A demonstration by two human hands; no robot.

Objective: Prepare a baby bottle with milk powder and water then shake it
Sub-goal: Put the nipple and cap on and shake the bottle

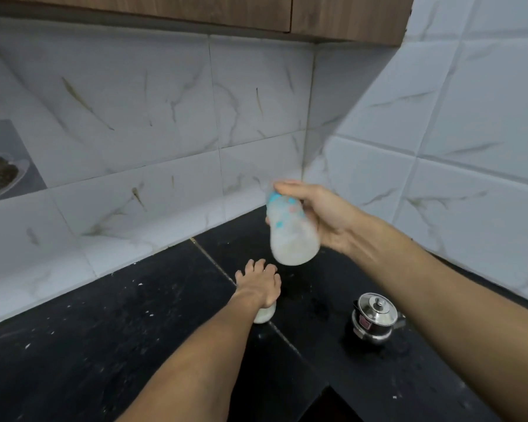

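My right hand [320, 214] grips a baby bottle [290, 233] in the air above the black counter, near the tiled corner. The bottle is blurred, tilted with its base toward me, and holds milky white liquid; blue marks show near its top end. Lower down, my left hand [258, 284] rests with fingers spread on top of a small white container [264, 315] standing on the counter. Most of that container is hidden under the hand.
A small steel kettle [375, 319] with a lid stands on the black counter [104, 345] to the right. White marble-pattern tiles [165, 117] form the walls behind and on the right. A wooden cabinet [333, 16] hangs overhead. White specks dot the counter.
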